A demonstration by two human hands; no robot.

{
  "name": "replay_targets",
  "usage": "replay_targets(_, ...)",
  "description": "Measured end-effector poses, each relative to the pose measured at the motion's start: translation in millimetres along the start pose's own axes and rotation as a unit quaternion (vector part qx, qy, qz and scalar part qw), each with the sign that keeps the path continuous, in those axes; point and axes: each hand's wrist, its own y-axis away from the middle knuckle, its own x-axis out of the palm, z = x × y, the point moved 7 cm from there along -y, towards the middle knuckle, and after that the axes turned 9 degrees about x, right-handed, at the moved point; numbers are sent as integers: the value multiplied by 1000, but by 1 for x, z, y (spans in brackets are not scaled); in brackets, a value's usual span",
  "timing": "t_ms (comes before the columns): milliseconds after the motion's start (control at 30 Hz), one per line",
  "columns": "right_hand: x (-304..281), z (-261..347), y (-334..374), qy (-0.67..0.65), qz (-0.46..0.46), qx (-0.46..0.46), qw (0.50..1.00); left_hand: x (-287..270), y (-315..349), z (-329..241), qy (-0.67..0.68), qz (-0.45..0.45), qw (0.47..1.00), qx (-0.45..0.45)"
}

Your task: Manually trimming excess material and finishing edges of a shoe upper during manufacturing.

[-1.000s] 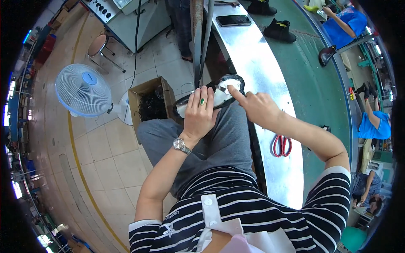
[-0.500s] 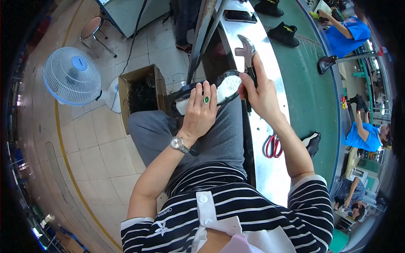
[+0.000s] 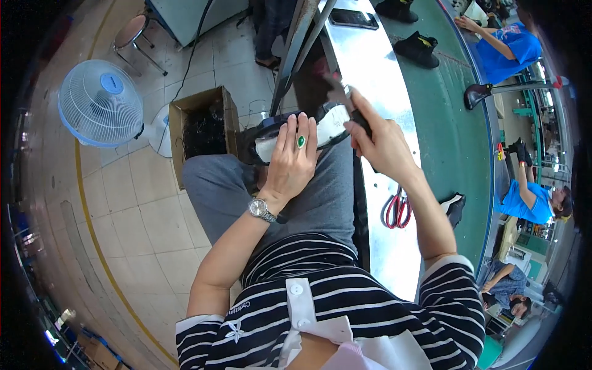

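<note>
A black shoe upper [image 3: 266, 148] with a white insole board on its underside lies bottom up over my lap. My left hand [image 3: 292, 155] lies across its middle, fingers together and curving over the far edge, gripping it; the thumb is hidden. The other part of the white board [image 3: 333, 122] shows right of my fingers. In my right hand [image 3: 386, 146] is a hammer [image 3: 338, 96], held by its dark handle. Its metal head, blurred by motion, hangs just above the shoe's right end.
Red-handled scissors [image 3: 398, 211] and a phone [image 3: 354, 19] lie on the metal bench edge [image 3: 388, 86]. Beyond it, a green conveyor belt [image 3: 453, 129] carries black shoes [image 3: 417, 50]. A carton of dark scraps [image 3: 231, 117] and a fan [image 3: 100, 103] stand left. Co-workers [image 3: 509, 54] sit across the belt.
The hammer has swung left and tilted over the shoe's right end, with my right hand turning along. My left hand stays on the shoe.
</note>
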Motion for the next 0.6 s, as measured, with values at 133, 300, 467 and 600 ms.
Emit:
replay_targets(133, 32, -17, -6, 92, -70, -4, 993, 3, -5, -4, -12, 4, 1000, 15)
replay_targets(300, 20, 6, 3, 103, 6, -33, 994, 3, -1, 1, -17, -3, 1000, 8)
replay_targets(467, 37, -6, 4, 173, -48, -44, 983, 2, -4, -5, -33, -3, 999, 38)
replay_targets(600, 22, 22, 18, 120, -115, -91, 982, 1, 1, -1, -2, -39, 999, 26)
